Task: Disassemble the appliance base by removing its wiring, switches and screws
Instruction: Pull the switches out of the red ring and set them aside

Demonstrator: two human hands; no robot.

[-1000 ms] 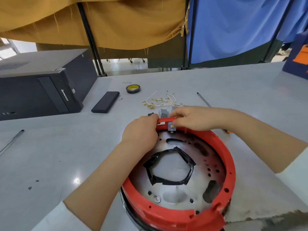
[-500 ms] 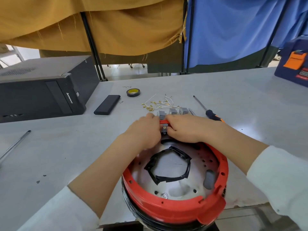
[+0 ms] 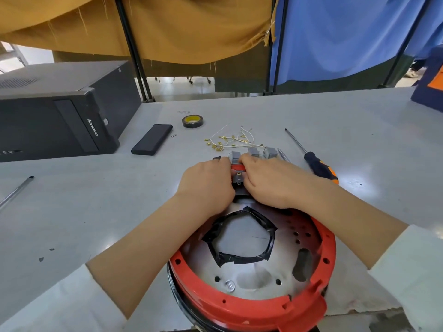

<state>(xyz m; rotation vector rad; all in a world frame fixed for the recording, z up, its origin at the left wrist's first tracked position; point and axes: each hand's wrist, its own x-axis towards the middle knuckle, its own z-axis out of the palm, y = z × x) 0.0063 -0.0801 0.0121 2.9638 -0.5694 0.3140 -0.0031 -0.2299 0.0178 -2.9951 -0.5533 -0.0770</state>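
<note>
The round appliance base (image 3: 239,310) has a red plastic rim, a metal plate and a black taped ring in its middle. It rests at the table's near edge. Both hands grip its far rim. My left hand (image 3: 206,185) and my right hand (image 3: 268,180) pinch a small grey switch (image 3: 239,176) mounted in the rim between them. Three removed grey switches (image 3: 253,152) lie in a row just beyond. Loose white wires (image 3: 230,141) with brass terminals lie behind those. One silver screw (image 3: 229,285) sits in the plate near me.
A black and orange screwdriver (image 3: 318,167) lies right of my hands. A tape roll (image 3: 192,121), a flat black block (image 3: 152,143) and a black computer case (image 3: 55,111) stand to the left. A thin rod (image 3: 16,192) lies at far left. Curtains hang behind the table.
The base has tilted toward me and slid nearer the table edge. Both hands have closed together on the switch in the far rim.
</note>
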